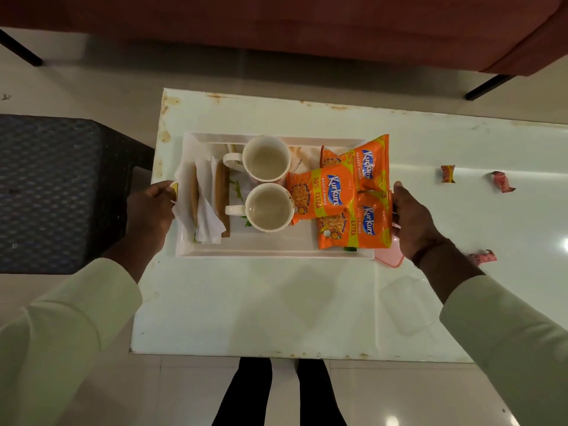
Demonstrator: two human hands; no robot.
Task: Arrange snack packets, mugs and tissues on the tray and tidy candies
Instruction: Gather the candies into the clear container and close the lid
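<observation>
- The tray is gripped at its left rim by the left hand and at its right rim by the right hand.
- Mugs, snack packets and tissues are held within its rim.
- Candies are scattered on the table, on its open right part.

A white table, rust-stained along its far edge, spreads beneath the left-hand fingers and the right-hand fingers. Left of the left-hand fingers stands a dark woven stool. Well beyond all the fingertips runs a reddish-brown sofa on black legs, over pale floor tiles. Just nearer than the right-hand fingers lies a flat pink piece.
</observation>
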